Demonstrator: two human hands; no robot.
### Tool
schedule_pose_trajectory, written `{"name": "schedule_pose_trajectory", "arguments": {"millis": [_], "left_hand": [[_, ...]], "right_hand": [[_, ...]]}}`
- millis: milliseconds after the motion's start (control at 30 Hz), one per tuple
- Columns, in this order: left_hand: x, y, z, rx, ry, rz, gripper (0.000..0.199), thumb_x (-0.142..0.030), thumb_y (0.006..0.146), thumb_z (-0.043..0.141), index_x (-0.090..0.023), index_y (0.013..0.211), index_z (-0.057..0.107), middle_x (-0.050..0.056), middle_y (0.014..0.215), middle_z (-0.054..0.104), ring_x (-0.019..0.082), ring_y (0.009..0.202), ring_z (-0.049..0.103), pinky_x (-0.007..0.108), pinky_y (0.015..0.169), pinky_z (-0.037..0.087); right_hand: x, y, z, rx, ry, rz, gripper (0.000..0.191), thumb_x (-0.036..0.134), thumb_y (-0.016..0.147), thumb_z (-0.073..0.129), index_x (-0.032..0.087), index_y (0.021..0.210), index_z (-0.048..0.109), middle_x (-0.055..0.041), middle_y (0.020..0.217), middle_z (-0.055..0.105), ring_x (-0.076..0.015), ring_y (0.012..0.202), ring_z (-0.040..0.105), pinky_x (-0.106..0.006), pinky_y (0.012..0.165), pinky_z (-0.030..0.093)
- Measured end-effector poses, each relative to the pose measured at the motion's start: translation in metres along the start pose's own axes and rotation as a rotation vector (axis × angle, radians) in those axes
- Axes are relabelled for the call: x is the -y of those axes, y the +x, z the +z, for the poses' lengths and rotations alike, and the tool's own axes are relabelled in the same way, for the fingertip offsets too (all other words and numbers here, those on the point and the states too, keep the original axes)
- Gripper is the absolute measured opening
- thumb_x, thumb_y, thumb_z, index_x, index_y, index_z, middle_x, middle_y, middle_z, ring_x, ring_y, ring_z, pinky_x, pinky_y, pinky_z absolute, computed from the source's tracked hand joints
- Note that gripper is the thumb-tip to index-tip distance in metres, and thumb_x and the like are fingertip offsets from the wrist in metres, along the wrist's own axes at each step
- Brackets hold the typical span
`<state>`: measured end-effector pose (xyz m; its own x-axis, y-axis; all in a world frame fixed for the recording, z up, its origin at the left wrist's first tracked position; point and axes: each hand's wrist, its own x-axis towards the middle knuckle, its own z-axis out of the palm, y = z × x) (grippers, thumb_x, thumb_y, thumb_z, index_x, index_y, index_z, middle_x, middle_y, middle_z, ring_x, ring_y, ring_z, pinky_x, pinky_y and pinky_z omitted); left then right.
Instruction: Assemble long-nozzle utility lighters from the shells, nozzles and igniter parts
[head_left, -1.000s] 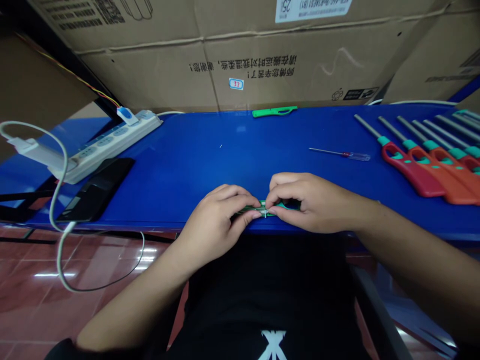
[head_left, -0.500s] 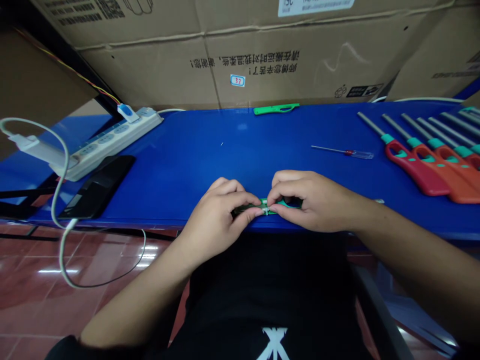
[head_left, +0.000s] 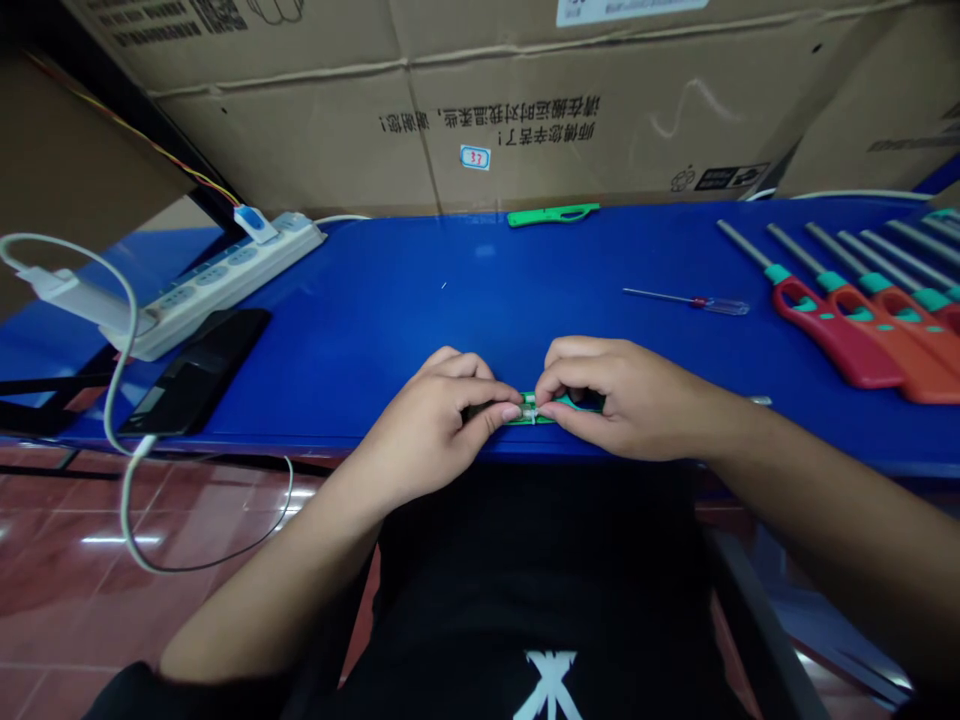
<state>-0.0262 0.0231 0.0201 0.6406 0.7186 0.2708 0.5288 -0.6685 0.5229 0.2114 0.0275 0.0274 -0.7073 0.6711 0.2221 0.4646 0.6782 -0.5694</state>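
At the table's front edge lies an opened green lighter (head_left: pixel 529 412), its inner parts bare between my fingertips. My left hand (head_left: pixel 450 420) pinches its left part, thumb and fingers closed. With thumb and forefinger together, my right hand (head_left: pixel 615 400) grips the lighter's middle, by a small pale part. Most of the lighter is hidden beneath both hands. A metal tube end (head_left: pixel 759 401) shows past my right wrist. At the back of the table lies a separate green lighter shell (head_left: pixel 553 215).
A screwdriver (head_left: pixel 690 300) lies right of centre on the blue table (head_left: pixel 375 300). Several red and orange lighters (head_left: pixel 836 330) line the right side. A power strip (head_left: pixel 225 285) and a black phone (head_left: pixel 199 375) with a white cable are at the left. A cardboard box (head_left: pixel 315 150) stands behind.
My left fingertips have shifted slightly left, baring a little more of the lighter. My right hand stays almost where it was.
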Motion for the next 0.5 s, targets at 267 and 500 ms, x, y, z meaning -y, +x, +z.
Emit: {"name": "schedule_pose_trajectory", "arguments": {"millis": [267, 500], "left_hand": [[-0.0019, 0.0025, 0.0002, -0.024, -0.005, -0.043, 0.012, -0.033, 0.091, 0.070, -0.026, 0.098, 0.078, 0.001, 0.087, 0.069, 0.017, 0.083, 0.058, 0.034, 0.080, 0.044], [-0.0004, 0.0041, -0.0005, -0.020, 0.005, -0.043, 0.012, -0.034, 0.088, 0.074, -0.026, 0.096, 0.077, 0.000, 0.083, 0.068, 0.016, 0.080, 0.057, 0.033, 0.079, 0.043]], "right_hand": [[0.0009, -0.0007, -0.0011, 0.014, -0.002, 0.022, 0.014, 0.021, 0.094, 0.055, 0.018, 0.094, 0.069, -0.0052, 0.093, 0.064, -0.0154, 0.081, 0.058, -0.030, 0.072, 0.046], [-0.0004, -0.0007, 0.0003, -0.006, 0.008, 0.018, 0.013, 0.021, 0.093, 0.056, 0.018, 0.095, 0.069, -0.0046, 0.092, 0.063, -0.0150, 0.081, 0.059, -0.029, 0.072, 0.046]]}}
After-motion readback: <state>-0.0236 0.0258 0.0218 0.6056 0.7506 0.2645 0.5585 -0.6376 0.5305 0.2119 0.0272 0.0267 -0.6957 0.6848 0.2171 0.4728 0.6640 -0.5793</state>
